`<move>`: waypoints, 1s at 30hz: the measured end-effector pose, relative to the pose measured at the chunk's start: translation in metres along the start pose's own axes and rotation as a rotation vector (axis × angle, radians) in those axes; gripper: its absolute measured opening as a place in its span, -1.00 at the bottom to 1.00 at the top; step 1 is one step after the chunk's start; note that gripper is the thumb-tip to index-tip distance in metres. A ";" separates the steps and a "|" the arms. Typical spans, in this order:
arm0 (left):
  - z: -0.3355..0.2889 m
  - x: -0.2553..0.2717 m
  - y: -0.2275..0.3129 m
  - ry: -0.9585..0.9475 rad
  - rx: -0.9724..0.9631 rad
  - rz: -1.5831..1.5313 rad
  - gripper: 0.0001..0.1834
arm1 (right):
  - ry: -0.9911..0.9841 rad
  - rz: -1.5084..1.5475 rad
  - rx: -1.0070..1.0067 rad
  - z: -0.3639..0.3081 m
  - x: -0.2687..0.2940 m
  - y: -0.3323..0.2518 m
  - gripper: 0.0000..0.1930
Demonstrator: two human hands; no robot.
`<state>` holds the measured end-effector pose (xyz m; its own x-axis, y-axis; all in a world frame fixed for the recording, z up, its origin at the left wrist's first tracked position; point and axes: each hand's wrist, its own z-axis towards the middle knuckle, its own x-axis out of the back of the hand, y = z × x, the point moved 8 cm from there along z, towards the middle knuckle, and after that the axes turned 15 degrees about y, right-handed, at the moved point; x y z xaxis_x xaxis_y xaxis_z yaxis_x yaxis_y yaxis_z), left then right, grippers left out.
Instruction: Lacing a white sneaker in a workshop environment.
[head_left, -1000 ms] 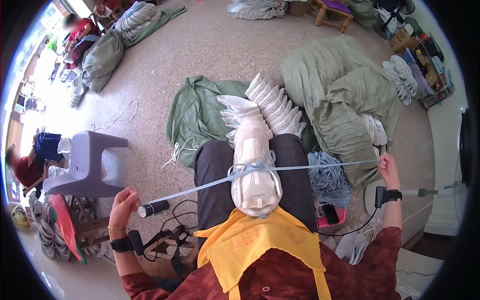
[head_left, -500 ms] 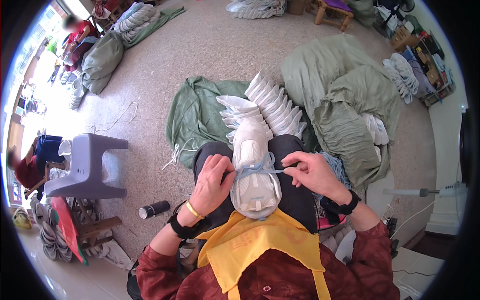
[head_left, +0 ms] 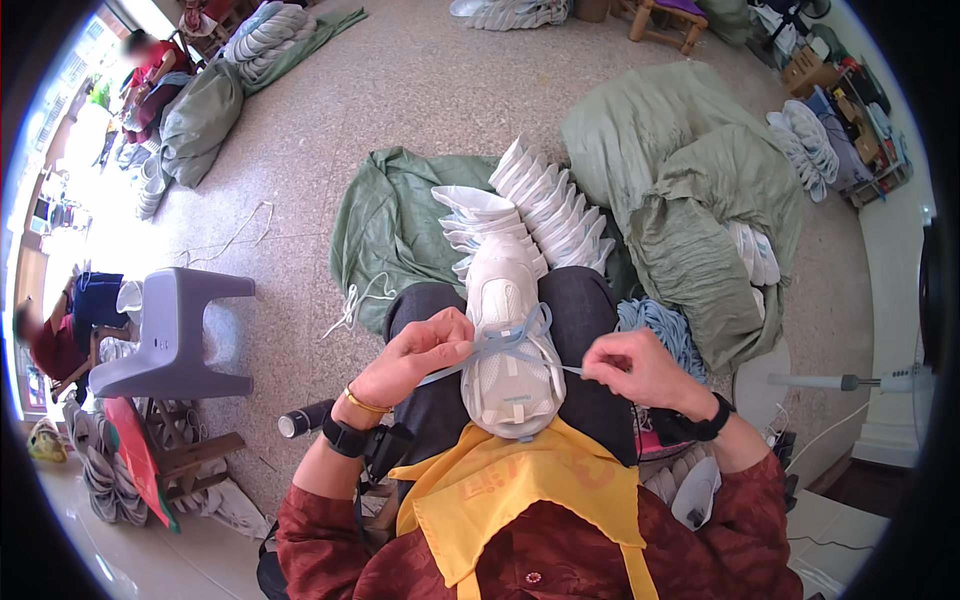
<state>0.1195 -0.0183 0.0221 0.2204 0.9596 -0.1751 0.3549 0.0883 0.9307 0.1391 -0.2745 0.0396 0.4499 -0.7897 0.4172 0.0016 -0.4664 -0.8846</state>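
Now your left hand (head_left: 425, 352) and right hand (head_left: 637, 368) sit close in at the white sneaker (head_left: 508, 345) on your lap, no longer flung wide with the light-blue lace (head_left: 510, 338) stretched taut. Each pinches a lace end just beside the shoe, crossing formed between them; tightening looks done, tying underway.
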 end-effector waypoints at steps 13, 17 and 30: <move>0.011 -0.005 -0.030 0.198 -0.061 0.098 -0.82 | 0.011 0.143 -0.399 -0.077 0.059 0.070 -0.88; 0.013 -0.008 -0.033 0.248 -0.063 0.116 -0.79 | 0.060 0.121 -0.439 -0.097 0.084 0.105 -0.88; 0.004 -0.006 -0.026 0.424 -0.265 0.221 -0.76 | 0.166 -0.058 0.349 0.030 -0.008 -0.049 -0.81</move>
<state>0.1121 -0.0275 -0.0025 -0.1410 0.9817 0.1279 0.0888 -0.1161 0.9893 0.1624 -0.2338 0.0734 0.2897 -0.8328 0.4717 0.3395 -0.3713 -0.8642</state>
